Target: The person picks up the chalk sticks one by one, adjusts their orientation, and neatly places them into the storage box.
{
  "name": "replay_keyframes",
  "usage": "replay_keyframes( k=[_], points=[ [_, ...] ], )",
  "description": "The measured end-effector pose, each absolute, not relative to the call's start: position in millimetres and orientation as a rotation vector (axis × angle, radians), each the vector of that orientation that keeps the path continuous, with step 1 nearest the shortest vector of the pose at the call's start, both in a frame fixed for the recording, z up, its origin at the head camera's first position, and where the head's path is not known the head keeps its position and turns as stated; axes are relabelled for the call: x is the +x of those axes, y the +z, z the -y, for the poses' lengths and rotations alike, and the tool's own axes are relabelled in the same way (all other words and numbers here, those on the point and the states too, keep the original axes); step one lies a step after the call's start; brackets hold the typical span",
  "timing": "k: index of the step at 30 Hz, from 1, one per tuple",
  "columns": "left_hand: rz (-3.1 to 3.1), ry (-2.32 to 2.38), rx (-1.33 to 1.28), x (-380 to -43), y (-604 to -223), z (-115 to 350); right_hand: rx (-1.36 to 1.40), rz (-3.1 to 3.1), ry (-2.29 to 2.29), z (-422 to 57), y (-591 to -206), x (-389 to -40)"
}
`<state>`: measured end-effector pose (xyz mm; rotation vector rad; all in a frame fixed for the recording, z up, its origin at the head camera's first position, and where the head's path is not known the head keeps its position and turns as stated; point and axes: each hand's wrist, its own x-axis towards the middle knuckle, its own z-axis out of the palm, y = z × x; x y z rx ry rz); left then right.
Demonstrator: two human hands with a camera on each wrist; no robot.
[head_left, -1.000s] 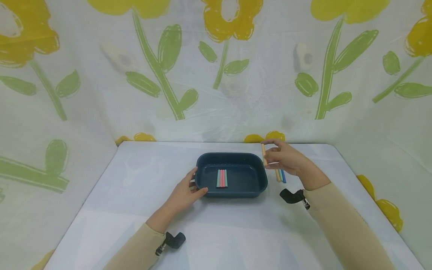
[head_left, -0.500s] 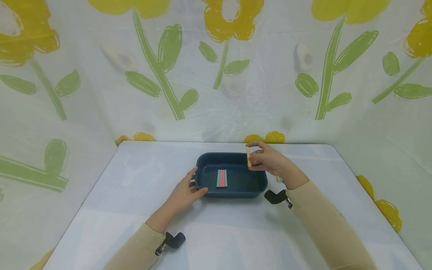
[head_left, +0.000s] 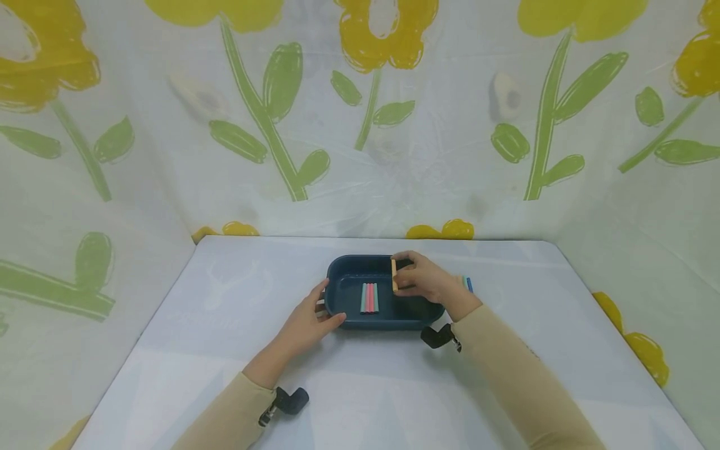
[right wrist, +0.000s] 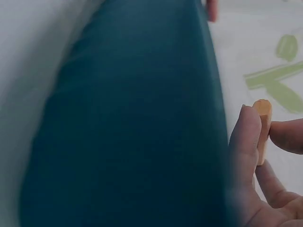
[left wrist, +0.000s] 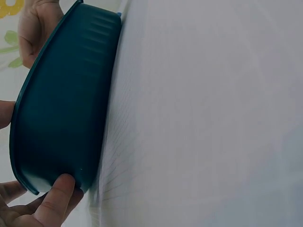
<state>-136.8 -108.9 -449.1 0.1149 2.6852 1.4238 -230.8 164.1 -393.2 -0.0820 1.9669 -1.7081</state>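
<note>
An oblong dark teal tray stands on the table. My left hand grips its left end, thumb along the front rim and fingers around the corner; in the left wrist view those fingers touch the outer wall. Between thumb and fingers, my right hand pinches an orange chalk stick, held over the right half of the tray. The right wrist view shows the orange chalk upright beyond the rim. Several chalk sticks, green and pink, lie side by side on the tray floor.
Right of the tray, more chalk sticks, one of them blue, lie on the white table, partly hidden by my right hand. A flower-patterned cloth hangs behind the table and along its sides.
My right hand has carried the orange chalk leftward and slightly down, from beside the tray's right end to over its inside. The left hand and the tray have stayed put.
</note>
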Motion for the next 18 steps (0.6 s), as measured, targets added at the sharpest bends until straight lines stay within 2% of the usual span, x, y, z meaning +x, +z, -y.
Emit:
replay_keyframes(
  k=[9, 18],
  points=[
    [-2.681, 1.433, 0.117, -137, -451, 109, 0.017, -2.031, -1.635, -152, -414, -232],
    [-2.693, 1.417, 0.108, -137, -449, 108, -0.003, -2.163, -1.47, -141, -428, -234]
  ],
)
